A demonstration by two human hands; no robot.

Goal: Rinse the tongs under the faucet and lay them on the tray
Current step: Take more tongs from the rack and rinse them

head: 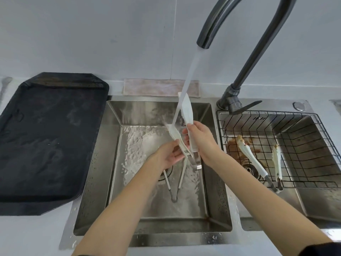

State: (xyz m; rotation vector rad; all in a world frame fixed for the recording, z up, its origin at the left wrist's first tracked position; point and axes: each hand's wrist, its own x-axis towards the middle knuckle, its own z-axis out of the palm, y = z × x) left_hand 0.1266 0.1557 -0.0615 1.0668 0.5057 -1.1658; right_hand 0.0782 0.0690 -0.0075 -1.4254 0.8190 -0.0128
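White tongs [187,109] are held spread open over the left sink basin [129,115], tips up. My right hand [200,139] grips one arm of them. My left hand [170,154] holds the other arm [174,133] between thumb and fingers. Water [191,71] runs from the dark faucet [208,34] onto the upper tip. A second pair of tongs [180,179] lies on the basin floor near the drain. The black tray [46,135] lies on the counter to the left, wet, with nothing on it.
The right basin holds a black wire rack [230,126] with a dirty pair of white tongs [251,157] and brown sauce stains. A cloth [147,87] lies behind the left basin. The faucet handle [245,108] points over the rack.
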